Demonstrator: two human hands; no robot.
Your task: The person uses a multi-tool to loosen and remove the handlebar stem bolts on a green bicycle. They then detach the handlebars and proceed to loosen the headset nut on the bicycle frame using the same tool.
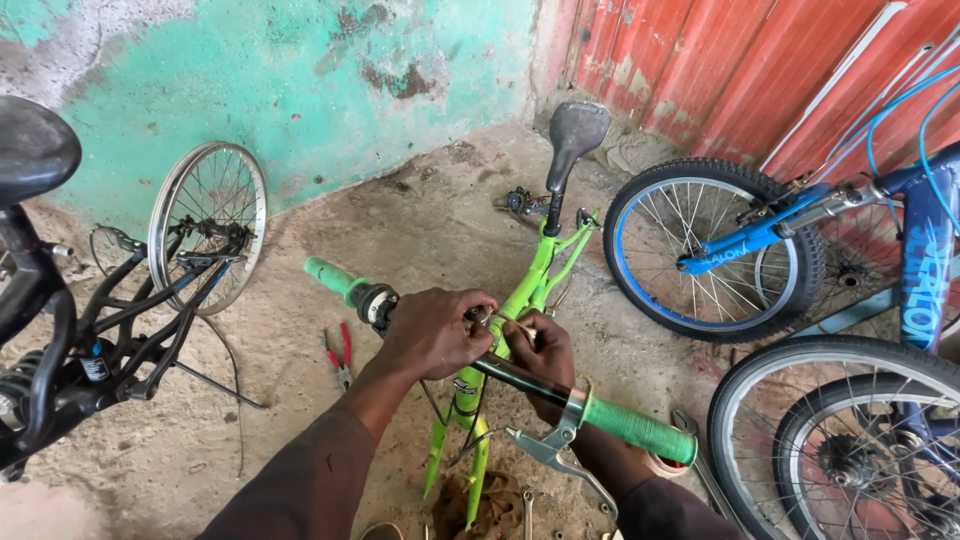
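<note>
A lime-green bicycle frame [530, 285] stands in front of me with no wheels, its black saddle [575, 130] pointing away. Across it runs a black handlebar [520, 378] with green grips [640, 430] at both ends and a silver brake lever [545, 445] hanging at the right. My left hand [432, 332] is closed over the bar near its middle, just right of a shifter. My right hand [540, 350] is curled around the stem area under the bar, touching my left hand. What the fingers pinch is hidden.
A black bicycle [60, 330] with a bare rim [208, 222] stands at left. A blue bicycle [760, 240] and two tyred wheels [840, 440] crowd the right. Red-handled pliers [340, 355] lie on the dirt floor, a spanner [700, 460] near my right forearm. Green wall and red metal sheeting behind.
</note>
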